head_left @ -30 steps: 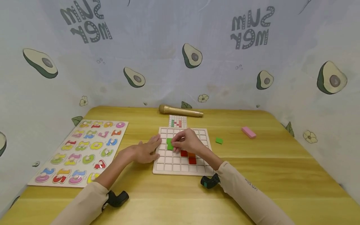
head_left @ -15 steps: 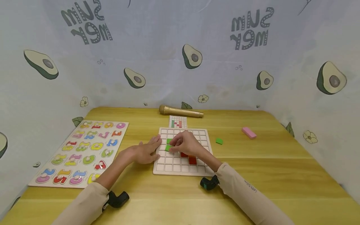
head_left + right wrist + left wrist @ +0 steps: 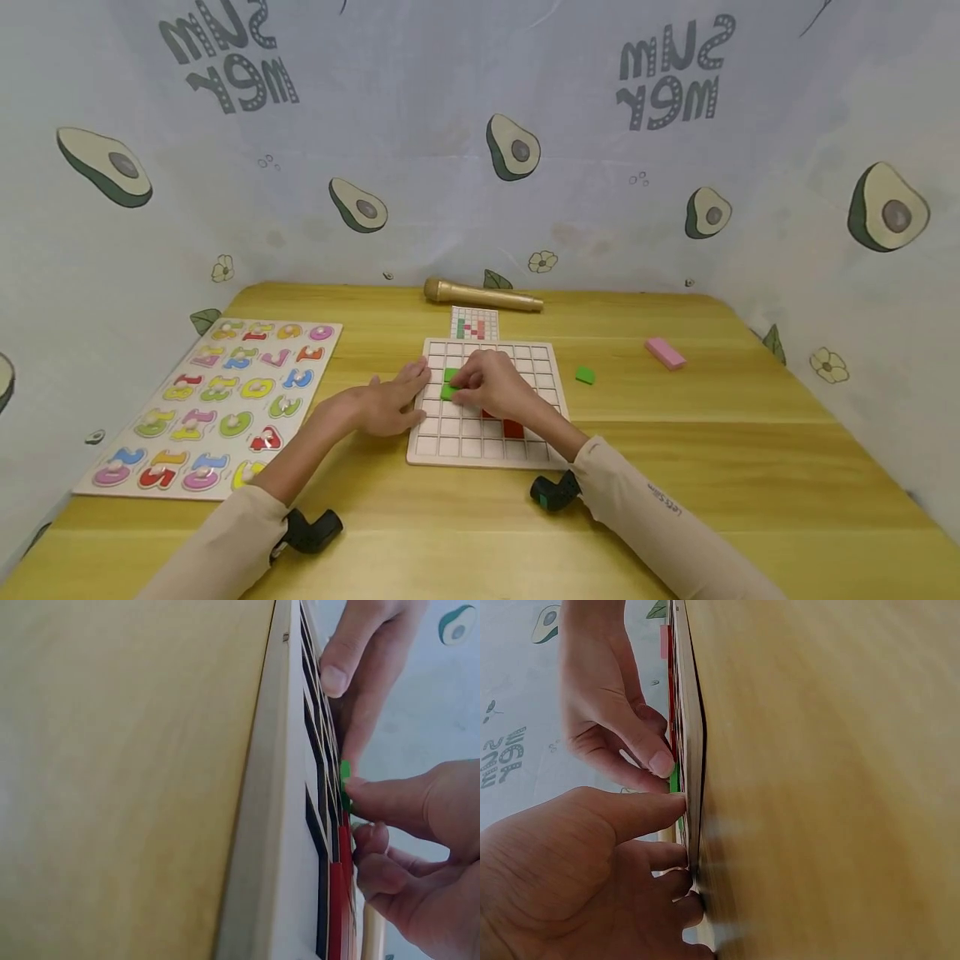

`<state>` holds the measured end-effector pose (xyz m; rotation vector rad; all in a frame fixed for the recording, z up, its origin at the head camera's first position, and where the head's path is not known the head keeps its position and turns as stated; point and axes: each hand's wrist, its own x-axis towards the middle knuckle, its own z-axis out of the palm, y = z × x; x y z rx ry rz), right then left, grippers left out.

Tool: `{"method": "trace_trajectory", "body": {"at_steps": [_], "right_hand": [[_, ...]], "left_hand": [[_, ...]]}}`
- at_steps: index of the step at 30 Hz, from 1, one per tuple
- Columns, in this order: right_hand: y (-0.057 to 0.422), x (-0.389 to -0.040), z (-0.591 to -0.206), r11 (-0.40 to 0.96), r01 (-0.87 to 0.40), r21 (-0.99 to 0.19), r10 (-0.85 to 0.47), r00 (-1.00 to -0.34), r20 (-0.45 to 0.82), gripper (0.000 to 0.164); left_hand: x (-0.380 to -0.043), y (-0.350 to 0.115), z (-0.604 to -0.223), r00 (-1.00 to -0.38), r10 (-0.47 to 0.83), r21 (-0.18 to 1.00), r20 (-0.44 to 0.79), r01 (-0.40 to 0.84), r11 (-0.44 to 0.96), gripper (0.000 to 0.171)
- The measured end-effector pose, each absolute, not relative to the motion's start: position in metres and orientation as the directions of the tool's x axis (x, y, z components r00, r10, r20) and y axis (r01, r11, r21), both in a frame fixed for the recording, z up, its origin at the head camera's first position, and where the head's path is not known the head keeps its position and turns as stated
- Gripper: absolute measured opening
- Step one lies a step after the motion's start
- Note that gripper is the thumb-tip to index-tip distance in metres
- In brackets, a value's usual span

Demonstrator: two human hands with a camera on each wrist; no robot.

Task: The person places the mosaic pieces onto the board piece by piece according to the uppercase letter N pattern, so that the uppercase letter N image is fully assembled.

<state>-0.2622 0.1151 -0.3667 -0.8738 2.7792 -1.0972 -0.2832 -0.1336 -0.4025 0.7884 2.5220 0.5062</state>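
My right hand [image 3: 495, 385] is over the grid board [image 3: 450, 447], pinching a small green square tile [image 3: 447, 392] between thumb and fingers. In the right wrist view the thumb presses on this green tile [image 3: 345, 780] at the board's surface. Just beyond it another green tile [image 3: 451, 375] sits in a cell. Red tiles [image 3: 513, 429] lie on the board, partly hidden beneath the right hand. My left hand [image 3: 386, 407] rests against the board's left edge with fingers extended; in the left wrist view its thumb [image 3: 656, 812] touches that edge.
A pattern card [image 3: 474, 323] lies behind the board, with a gold microphone [image 3: 483, 295] beyond it. To the right are a loose green tile [image 3: 585, 376] and a pink block [image 3: 665, 353]. A number puzzle board [image 3: 217, 408] occupies the left.
The green tile under my right fingers shifted slightly left and turned, then straightened towards the grid lines. My right hand moved a little with it; the left hand stayed put.
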Motion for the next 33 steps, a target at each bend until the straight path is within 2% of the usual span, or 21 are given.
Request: {"method": "trace_trajectory", "body": {"at_steps": [5, 10, 16, 22, 33], "right_hand": [[0.114, -0.262, -0.366, 0.602, -0.476, -0.641, -0.490, -0.854, 0.173, 0.013], [0.113, -0.261, -0.368, 0.609, -0.460, -0.646, -0.494, -0.857, 0.145, 0.014], [0.114, -0.261, -0.366, 0.604, -0.482, -0.634, -0.509, -0.846, 0.159, 0.015], [0.119, -0.262, -0.366, 0.586, -0.504, -0.634, -0.549, -0.823, 0.146, 0.019], [0.134, -0.271, -0.363, 0.501, -0.557, -0.662, -0.648, -0.748, 0.140, 0.025]], "left_hand": [[-0.275, -0.131, -0.392, -0.752, 0.577, 0.435, -0.319, 0.425, 0.794, 0.081], [-0.271, -0.132, -0.389, -0.739, 0.593, 0.461, -0.321, 0.426, 0.779, 0.083], [-0.285, -0.136, -0.408, -0.747, 0.587, 0.450, -0.311, 0.429, 0.783, 0.085], [-0.300, -0.141, -0.425, -0.735, 0.605, 0.487, -0.307, 0.425, 0.763, 0.089], [-0.273, -0.130, -0.391, -0.728, 0.615, 0.471, -0.302, 0.447, 0.761, 0.082]]}}
